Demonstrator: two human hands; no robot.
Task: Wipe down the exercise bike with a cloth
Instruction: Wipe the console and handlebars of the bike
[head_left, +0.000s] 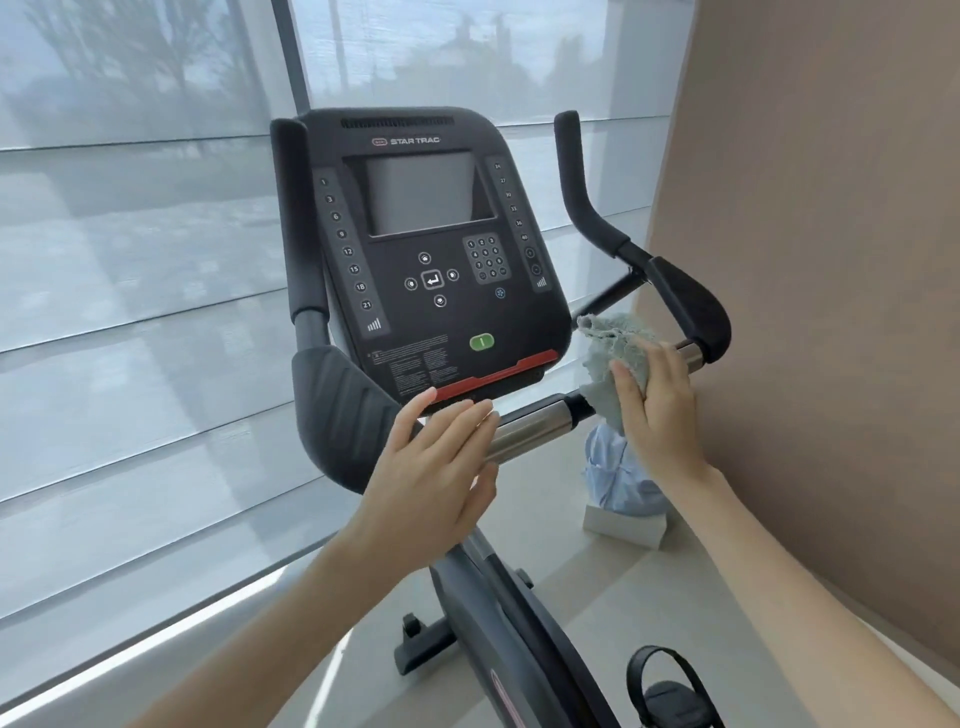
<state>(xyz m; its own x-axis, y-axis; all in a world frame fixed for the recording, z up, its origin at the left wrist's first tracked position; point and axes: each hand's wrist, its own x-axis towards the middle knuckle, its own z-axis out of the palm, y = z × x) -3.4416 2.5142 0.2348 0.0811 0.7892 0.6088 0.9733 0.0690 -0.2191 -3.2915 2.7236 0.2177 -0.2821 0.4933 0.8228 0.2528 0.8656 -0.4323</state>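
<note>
The black exercise bike fills the middle of the head view, its console (426, 260) tilted toward me with a dark screen and a green button. A grey-green cloth (610, 345) is bunched against the right handlebar, between the console's lower right corner and the chrome grip sensor (691, 356). My right hand (657, 410) holds the cloth, thumb over its front. My left hand (441, 467) has straight fingers resting on the chrome handlebar section (535, 428) just below the console's red strip.
A light blue bag sits on a white box (623, 527) on the floor beyond the right handlebar. A beige wall (831, 260) stands close on the right, blinds cover the windows (130, 312) on the left. The bike's pedal (667, 691) is at the bottom.
</note>
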